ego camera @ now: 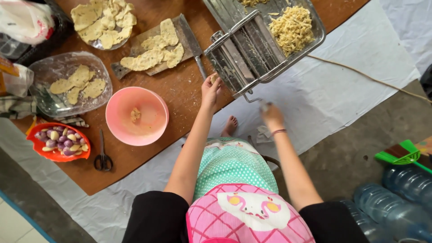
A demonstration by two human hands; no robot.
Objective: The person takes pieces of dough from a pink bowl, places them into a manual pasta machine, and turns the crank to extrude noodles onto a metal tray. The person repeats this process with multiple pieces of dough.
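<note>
A metal pasta machine stands at the edge of the brown table. My left hand pinches a small piece of dough at the machine's near side. My right hand, blurred, grips the machine's crank handle just off the table edge. Cut yellow noodles lie in a metal tray behind the machine.
A pink bowl holds a scrap of dough. Flat dough pieces lie on a wooden board, a plate and a clear dish. An orange bowl of shallots, scissors, a cleaver, water bottles.
</note>
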